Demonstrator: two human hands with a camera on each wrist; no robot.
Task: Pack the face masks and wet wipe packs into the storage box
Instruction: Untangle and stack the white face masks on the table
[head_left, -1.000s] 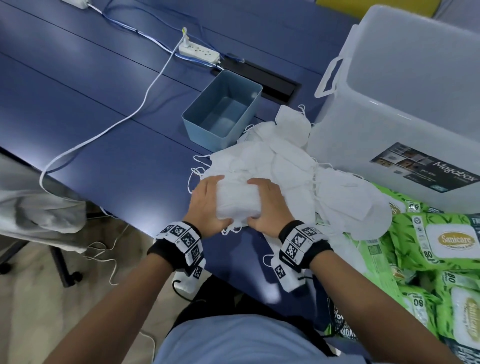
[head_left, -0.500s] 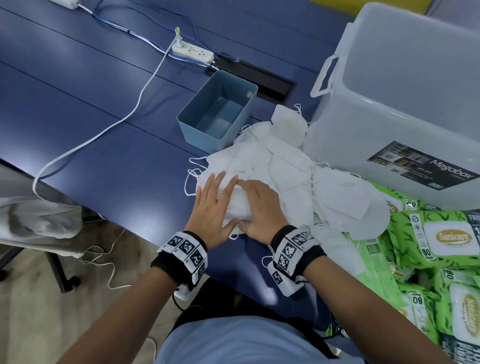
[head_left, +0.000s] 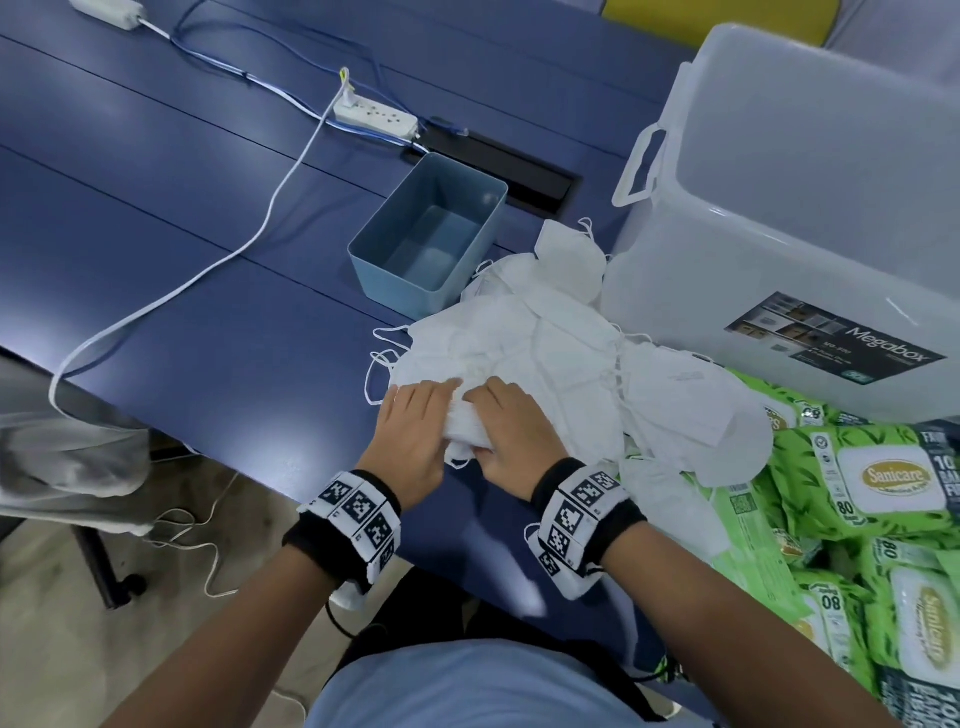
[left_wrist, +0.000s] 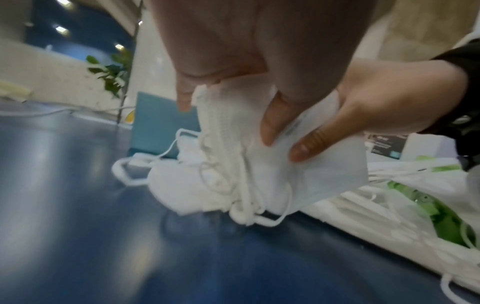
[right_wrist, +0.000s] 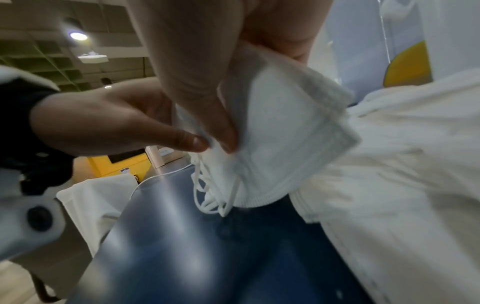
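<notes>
I have both hands clamped on one small stack of masks (head_left: 466, 422) at the near edge of the tabletop (head_left: 208, 291): my left hand (head_left: 413, 439) grips its left side, my right hand (head_left: 511, 434) its right, thumbs underneath and ear loops dangling. The stack sits at the front of the loose mask pile (head_left: 561, 343), with the box (head_left: 810, 208) behind to the right, the wipe packs (head_left: 872, 499) on the right and a blue bin (head_left: 431, 236) beyond.
</notes>
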